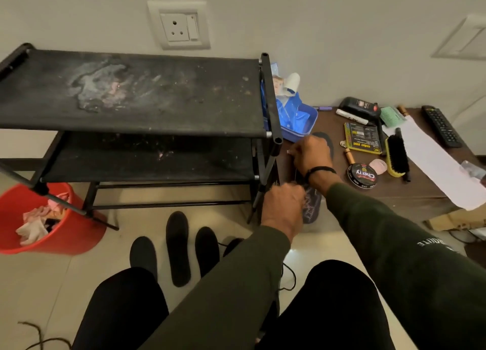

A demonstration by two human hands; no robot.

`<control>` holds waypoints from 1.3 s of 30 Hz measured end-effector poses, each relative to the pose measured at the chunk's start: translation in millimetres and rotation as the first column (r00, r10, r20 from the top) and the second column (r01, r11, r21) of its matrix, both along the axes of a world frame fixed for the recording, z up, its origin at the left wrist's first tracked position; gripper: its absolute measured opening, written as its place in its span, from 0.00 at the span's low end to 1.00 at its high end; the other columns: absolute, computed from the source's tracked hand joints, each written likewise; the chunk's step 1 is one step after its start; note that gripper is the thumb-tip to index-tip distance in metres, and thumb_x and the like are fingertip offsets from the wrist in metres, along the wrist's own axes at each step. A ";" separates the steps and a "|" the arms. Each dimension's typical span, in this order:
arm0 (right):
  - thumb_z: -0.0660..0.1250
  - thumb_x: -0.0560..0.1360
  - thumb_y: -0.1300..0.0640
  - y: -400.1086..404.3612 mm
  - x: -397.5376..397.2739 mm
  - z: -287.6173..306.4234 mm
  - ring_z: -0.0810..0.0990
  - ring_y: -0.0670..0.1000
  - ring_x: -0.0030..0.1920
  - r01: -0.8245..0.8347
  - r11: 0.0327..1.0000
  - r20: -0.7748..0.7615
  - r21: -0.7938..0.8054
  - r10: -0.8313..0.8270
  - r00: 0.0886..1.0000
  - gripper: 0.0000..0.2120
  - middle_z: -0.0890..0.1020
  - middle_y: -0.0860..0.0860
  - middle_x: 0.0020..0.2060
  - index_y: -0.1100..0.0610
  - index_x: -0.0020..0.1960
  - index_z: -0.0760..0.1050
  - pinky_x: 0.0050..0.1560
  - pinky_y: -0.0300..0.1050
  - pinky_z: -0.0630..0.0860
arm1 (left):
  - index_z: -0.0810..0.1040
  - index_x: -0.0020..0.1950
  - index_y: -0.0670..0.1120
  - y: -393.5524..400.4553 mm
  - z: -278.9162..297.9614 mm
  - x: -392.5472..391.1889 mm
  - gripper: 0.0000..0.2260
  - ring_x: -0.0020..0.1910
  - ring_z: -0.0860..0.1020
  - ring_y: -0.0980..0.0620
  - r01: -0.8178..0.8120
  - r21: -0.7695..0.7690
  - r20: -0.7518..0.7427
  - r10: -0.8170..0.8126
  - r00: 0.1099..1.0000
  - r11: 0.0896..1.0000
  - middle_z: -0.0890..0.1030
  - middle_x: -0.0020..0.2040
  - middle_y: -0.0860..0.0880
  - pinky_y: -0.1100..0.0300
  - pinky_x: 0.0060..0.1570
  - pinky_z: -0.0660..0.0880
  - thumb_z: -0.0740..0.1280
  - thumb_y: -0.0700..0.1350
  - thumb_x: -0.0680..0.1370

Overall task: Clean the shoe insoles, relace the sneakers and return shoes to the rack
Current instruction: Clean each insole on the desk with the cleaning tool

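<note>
We see our left hand (285,205) with its grip curled tight at the near end of a dark sneaker (311,205), which lies at the tabletop (410,189) edge beside the shoe rack (131,91). Our right hand (311,155) pinches something thin above it, likely a lace, too blurred to confirm. The hands hide most of the sneaker. Four black insoles (178,247) lie on the floor below.

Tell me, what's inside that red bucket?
The red bucket holds crumpled pink and white cloths. A leg of the black shoe rack crosses its mouth, and anything beneath the cloths is hidden.
</note>
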State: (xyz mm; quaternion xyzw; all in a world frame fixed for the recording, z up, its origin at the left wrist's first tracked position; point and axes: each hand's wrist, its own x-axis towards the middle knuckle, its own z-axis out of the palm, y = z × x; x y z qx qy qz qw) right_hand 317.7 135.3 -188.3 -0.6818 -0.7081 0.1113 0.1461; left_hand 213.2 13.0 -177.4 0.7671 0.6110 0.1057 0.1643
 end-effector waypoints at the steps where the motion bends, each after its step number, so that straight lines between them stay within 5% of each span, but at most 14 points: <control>1: 0.72 0.76 0.57 -0.3 -1.0 3.2 0.81 0.57 0.46 0.021 1.000 -0.026 0.001 -0.021 0.999 0.05 0.84 0.56 0.44 0.57 0.44 0.85 0.50 0.51 0.80 | 0.79 0.58 0.47 -1.7 3.2 2.8 0.11 0.52 0.82 0.44 0.008 0.002 -0.023 -0.008 1.000 1.000 0.81 0.54 0.45 0.52 0.48 0.79 0.73 0.46 0.77; 9: 0.73 0.75 0.61 -106.5 29.0 8.4 0.80 0.54 0.40 -0.037 0.996 -0.103 0.077 0.045 0.994 0.03 0.84 0.55 0.40 0.57 0.45 0.86 0.43 0.43 0.74 | 0.79 0.55 0.46 -2.5 0.5 5.8 0.08 0.51 0.82 0.43 0.018 0.064 0.015 -0.019 1.000 0.998 0.81 0.53 0.45 0.51 0.49 0.81 0.72 0.42 0.77; 15: 0.69 0.78 0.57 -39.8 43.4 -5.0 0.76 0.56 0.49 0.023 0.996 0.098 0.081 -0.031 0.995 0.06 0.79 0.57 0.50 0.58 0.48 0.84 0.47 0.49 0.74 | 0.79 0.55 0.46 -1.4 -4.9 3.8 0.07 0.50 0.82 0.45 0.023 0.060 0.023 -0.024 0.999 0.998 0.81 0.53 0.46 0.52 0.48 0.82 0.72 0.44 0.78; 20: 0.69 0.78 0.59 -15.5 40.0 1.6 0.80 0.55 0.45 0.073 0.996 0.083 -0.051 -0.069 0.994 0.06 0.83 0.57 0.46 0.59 0.47 0.84 0.47 0.49 0.78 | 0.78 0.58 0.45 1.4 1.9 2.9 0.11 0.53 0.82 0.44 -0.005 0.035 0.001 0.005 1.000 0.999 0.81 0.55 0.44 0.51 0.50 0.81 0.74 0.44 0.78; 26: 0.70 0.76 0.61 -94.6 36.2 3.2 0.78 0.56 0.39 -0.150 0.988 0.103 -0.024 0.151 0.983 0.04 0.78 0.55 0.41 0.57 0.46 0.84 0.38 0.45 0.71 | 0.79 0.57 0.46 3.8 -0.6 1.8 0.10 0.51 0.82 0.44 0.008 0.037 0.003 -0.008 1.000 0.999 0.82 0.52 0.45 0.50 0.52 0.81 0.73 0.43 0.77; 28: 0.71 0.76 0.60 -70.8 36.1 2.7 0.77 0.57 0.38 -0.100 0.995 0.130 -0.004 0.099 0.986 0.04 0.76 0.55 0.39 0.59 0.44 0.83 0.38 0.43 0.68 | 0.79 0.56 0.47 4.8 -1.1 2.2 0.10 0.51 0.82 0.44 0.007 0.032 -0.012 -0.007 1.000 0.999 0.82 0.52 0.45 0.50 0.51 0.81 0.74 0.44 0.76; 35: 0.73 0.74 0.57 26.1 35.2 10.7 0.82 0.57 0.45 0.077 0.996 0.135 -0.049 -0.070 0.988 0.04 0.84 0.56 0.45 0.57 0.47 0.83 0.47 0.50 0.81 | 0.80 0.55 0.47 2.1 -4.3 4.5 0.07 0.50 0.82 0.44 0.011 0.021 -0.033 -0.010 0.999 1.000 0.82 0.51 0.46 0.51 0.47 0.81 0.73 0.45 0.78; 39: 0.70 0.77 0.56 -3.2 37.6 8.9 0.80 0.57 0.43 0.028 0.998 0.130 -0.049 -0.021 0.991 0.07 0.80 0.55 0.41 0.60 0.46 0.82 0.41 0.45 0.73 | 0.79 0.56 0.47 3.4 -10.0 3.4 0.10 0.51 0.83 0.45 0.012 0.019 -0.010 -0.012 1.000 1.000 0.82 0.53 0.46 0.51 0.48 0.83 0.75 0.46 0.77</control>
